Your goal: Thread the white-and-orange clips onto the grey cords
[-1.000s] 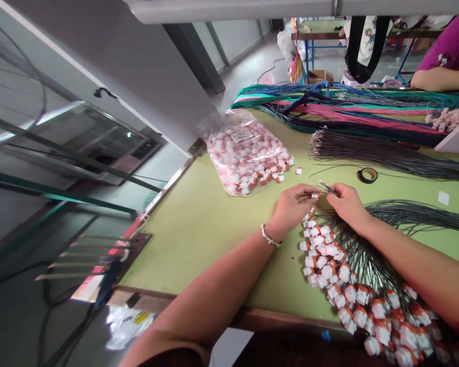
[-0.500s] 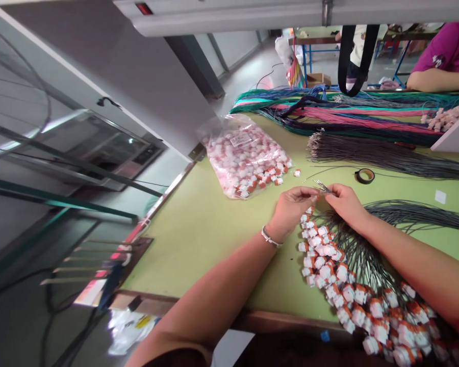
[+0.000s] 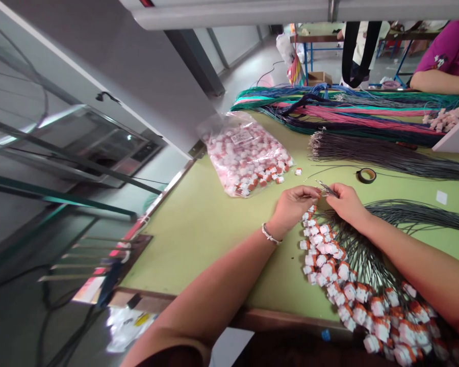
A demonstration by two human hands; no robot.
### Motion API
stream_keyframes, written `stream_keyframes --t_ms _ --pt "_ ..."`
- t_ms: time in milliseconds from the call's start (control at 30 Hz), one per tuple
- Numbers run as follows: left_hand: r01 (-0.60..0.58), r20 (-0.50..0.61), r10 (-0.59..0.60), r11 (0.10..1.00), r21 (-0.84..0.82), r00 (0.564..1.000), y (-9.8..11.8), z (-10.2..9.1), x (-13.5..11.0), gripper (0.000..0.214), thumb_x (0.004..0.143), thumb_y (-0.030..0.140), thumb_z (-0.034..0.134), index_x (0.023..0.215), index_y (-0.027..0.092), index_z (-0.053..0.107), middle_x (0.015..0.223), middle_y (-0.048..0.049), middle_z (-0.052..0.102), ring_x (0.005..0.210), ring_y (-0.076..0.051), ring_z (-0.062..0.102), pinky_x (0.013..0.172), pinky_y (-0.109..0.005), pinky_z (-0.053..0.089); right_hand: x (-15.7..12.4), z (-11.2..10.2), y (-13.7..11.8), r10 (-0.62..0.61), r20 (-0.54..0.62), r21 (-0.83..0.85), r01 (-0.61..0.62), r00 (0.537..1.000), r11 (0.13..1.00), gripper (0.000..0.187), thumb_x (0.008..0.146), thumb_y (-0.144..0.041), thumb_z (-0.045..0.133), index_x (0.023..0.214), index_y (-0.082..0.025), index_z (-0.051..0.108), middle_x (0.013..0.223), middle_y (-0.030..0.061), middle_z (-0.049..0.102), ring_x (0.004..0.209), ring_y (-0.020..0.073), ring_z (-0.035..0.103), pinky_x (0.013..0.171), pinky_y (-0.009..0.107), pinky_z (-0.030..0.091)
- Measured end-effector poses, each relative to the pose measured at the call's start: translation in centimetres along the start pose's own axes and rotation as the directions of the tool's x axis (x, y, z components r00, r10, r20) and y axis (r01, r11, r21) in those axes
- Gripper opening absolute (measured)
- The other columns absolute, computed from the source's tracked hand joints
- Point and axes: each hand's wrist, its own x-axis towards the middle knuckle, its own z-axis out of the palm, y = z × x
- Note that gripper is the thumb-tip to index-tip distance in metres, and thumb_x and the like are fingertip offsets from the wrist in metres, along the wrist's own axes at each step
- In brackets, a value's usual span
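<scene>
My left hand (image 3: 292,206) and my right hand (image 3: 346,203) meet above the green table (image 3: 199,224). The left fingers are pinched together at the tips; a small white and orange connector may be in them but it is mostly hidden. In my right hand is a pinch of thin dark wires (image 3: 323,187) whose metal ends point left toward the left fingertips. Below both hands lies a fan of dark wires with white and orange connectors (image 3: 340,275) fitted on their ends.
A clear bag of white and orange connectors (image 3: 247,155) lies left of the hands. Bundles of dark wires (image 3: 386,153) and coloured wires (image 3: 340,109) cross the far table, with a tape roll (image 3: 367,175). Another person's arm (image 3: 439,79) rests at the far right.
Both hands stay together at the same spot; the white connector seen at the left fingertips a second ago is now covered by the fingers. The view shifts slightly.
</scene>
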Motion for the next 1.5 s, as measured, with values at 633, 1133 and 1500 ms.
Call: stream_keyframes --t_ms 633,1133,1500 --pt "-0.083 -0.022 0.085 0.993 0.085 0.996 -0.8 1.1 0.2 0.005 0.064 0.017 0.070 0.064 0.014 0.066 0.085 -0.0078 0.072 0.083 -0.017 0.066 0.084 -0.033 0.052 0.3 0.0 0.3 0.035 -0.015 -0.028 -0.035 0.999 0.999 0.012 0.060 -0.030 0.051 0.059 -0.018 0.049 0.053 -0.0048 0.043 0.053 0.0099 0.037 0.051 0.025 0.028" --pt "0.146 0.035 -0.175 0.902 0.406 0.984 1.4 -1.3 0.3 0.012 0.064 0.013 0.063 0.075 0.013 0.069 0.075 -0.0056 0.070 0.064 -0.014 0.062 0.063 -0.026 0.050 0.6 -0.4 0.4 -0.040 -0.100 0.112 0.051 0.994 0.992 0.017 0.069 -0.036 0.057 0.067 -0.018 0.056 0.054 -0.0034 0.049 0.053 0.0111 0.042 0.052 0.026 0.033" --pt "0.036 -0.074 0.125 0.281 0.959 0.989 1.7 -2.8 6.6 0.036 0.082 0.034 0.055 0.108 0.011 0.065 0.101 -0.0153 0.066 0.092 -0.025 0.060 0.084 -0.036 0.046 0.2 0.0 0.1 0.085 -0.041 0.348 -0.066 0.996 0.935 0.018 0.064 -0.034 0.062 0.067 -0.019 0.053 0.047 -0.0057 0.049 0.044 0.0075 0.034 0.046 0.024 0.023"
